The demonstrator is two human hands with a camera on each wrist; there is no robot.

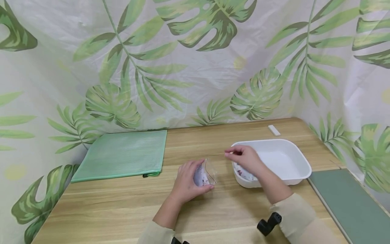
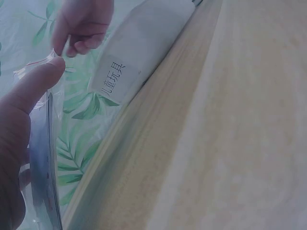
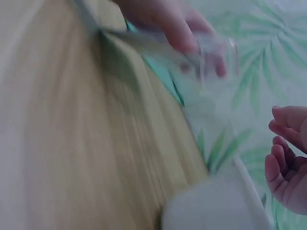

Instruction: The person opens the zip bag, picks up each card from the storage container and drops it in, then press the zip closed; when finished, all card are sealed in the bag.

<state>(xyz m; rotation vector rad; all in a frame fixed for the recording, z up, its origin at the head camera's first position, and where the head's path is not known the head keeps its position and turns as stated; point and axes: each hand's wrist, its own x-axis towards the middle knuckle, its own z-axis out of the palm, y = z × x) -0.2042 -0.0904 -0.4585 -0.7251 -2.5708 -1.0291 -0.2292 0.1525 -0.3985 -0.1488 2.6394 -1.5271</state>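
My left hand grips a clear plastic bag, thumb on the near side and fingers round the far side. Inside the bag is a thin stack with a pale, speckled print; edge-on in the left wrist view it looks like flat sheets. The bag's mouth faces right, towards my right hand. That hand hovers over the left rim of a white plastic basin, thumb and forefinger close together, other fingers loosely curled, nothing visible between them. Below it in the basin lies a white piece with a reddish print.
A green mesh zip pouch lies at the back left of the wooden table. Behind the basin is a small white block. A grey-green board lies at the right edge. The basin bears a printed label.
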